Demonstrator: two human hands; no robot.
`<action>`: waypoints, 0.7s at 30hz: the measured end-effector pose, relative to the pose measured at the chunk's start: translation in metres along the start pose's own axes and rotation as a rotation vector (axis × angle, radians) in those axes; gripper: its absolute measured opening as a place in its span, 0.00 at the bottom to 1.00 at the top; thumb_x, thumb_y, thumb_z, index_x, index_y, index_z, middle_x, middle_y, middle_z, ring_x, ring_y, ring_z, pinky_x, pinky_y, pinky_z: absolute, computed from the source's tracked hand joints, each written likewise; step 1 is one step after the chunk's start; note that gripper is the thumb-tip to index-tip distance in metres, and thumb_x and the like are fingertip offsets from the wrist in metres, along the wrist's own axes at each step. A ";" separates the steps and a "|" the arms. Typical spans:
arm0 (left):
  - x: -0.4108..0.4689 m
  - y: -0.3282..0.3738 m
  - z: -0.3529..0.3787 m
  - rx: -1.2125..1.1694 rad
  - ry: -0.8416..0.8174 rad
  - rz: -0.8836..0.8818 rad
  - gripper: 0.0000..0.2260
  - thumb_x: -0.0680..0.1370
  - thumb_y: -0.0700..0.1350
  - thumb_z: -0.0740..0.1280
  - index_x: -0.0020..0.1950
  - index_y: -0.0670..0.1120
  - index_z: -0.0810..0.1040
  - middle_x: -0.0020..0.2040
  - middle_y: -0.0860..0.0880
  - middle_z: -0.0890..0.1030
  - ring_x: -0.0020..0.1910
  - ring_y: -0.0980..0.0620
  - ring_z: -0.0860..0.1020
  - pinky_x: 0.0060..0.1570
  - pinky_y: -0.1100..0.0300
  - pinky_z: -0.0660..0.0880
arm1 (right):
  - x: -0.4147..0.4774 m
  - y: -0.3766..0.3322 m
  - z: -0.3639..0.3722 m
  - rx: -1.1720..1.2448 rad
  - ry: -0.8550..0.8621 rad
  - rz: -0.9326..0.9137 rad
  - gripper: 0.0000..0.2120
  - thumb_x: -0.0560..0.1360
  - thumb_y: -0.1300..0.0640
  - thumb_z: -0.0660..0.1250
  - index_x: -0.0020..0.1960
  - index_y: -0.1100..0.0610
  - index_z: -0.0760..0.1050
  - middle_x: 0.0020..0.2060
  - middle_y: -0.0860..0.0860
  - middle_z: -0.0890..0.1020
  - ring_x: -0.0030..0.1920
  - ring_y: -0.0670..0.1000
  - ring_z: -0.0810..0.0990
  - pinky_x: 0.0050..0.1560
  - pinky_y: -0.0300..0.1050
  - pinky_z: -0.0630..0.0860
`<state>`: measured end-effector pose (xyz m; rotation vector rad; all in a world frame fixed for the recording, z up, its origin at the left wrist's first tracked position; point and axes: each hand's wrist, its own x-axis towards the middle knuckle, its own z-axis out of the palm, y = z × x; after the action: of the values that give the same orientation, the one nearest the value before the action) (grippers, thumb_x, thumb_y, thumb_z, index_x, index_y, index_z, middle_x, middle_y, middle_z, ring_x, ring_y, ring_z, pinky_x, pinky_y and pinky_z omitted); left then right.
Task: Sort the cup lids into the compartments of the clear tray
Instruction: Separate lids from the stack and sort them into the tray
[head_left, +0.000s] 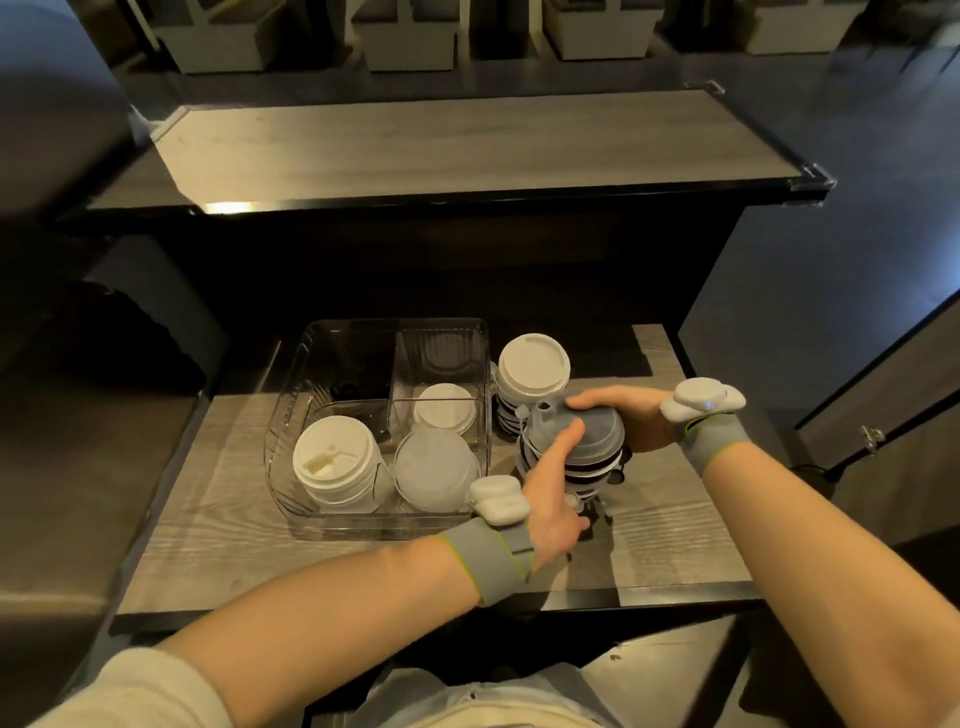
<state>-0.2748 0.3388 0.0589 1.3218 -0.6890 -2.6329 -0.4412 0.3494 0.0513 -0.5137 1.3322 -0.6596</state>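
Note:
A clear tray (291, 415) with compartments stands on the low wooden shelf. Its front left compartment holds a stack of white lids (335, 462); the front right holds translucent lids (434, 470); a small white lid (444, 408) lies behind them. Right of the tray, both hands hold a mixed stack of lids topped by a grey lid (587, 431). My left hand (553, 493) grips the stack's left side with its thumb on the grey top. My right hand (631, 415) curls round its far right side. Behind stands another stack with a white lid (532, 364) on top.
The wooden shelf (218, 561) has bare surface in front of the tray and at the right front. A higher wooden counter (441, 145) overhangs behind. The tray's back left compartment looks dark. Grey planters line the far wall.

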 end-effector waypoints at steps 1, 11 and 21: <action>-0.004 0.004 0.003 -0.028 -0.009 0.030 0.27 0.73 0.56 0.68 0.71 0.54 0.66 0.75 0.50 0.62 0.74 0.44 0.59 0.70 0.40 0.51 | -0.001 -0.007 0.001 -0.022 -0.003 -0.021 0.20 0.68 0.45 0.63 0.54 0.55 0.77 0.44 0.52 0.85 0.44 0.51 0.84 0.41 0.45 0.79; -0.018 0.064 0.002 0.030 -0.032 0.190 0.28 0.72 0.58 0.68 0.70 0.54 0.67 0.75 0.50 0.63 0.73 0.43 0.61 0.67 0.33 0.55 | -0.001 -0.075 0.015 -0.069 0.032 -0.167 0.20 0.67 0.44 0.64 0.53 0.55 0.78 0.44 0.51 0.86 0.45 0.50 0.85 0.41 0.43 0.80; -0.036 0.150 -0.029 0.020 -0.076 0.378 0.27 0.76 0.61 0.61 0.68 0.44 0.72 0.65 0.39 0.76 0.63 0.40 0.75 0.66 0.44 0.69 | 0.033 -0.128 0.057 0.084 0.015 -0.397 0.19 0.72 0.43 0.61 0.56 0.52 0.76 0.46 0.50 0.86 0.45 0.49 0.85 0.38 0.40 0.80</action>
<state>-0.2450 0.2060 0.1374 0.9838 -0.8797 -2.3831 -0.4002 0.2333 0.1254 -0.7139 1.2198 -1.0420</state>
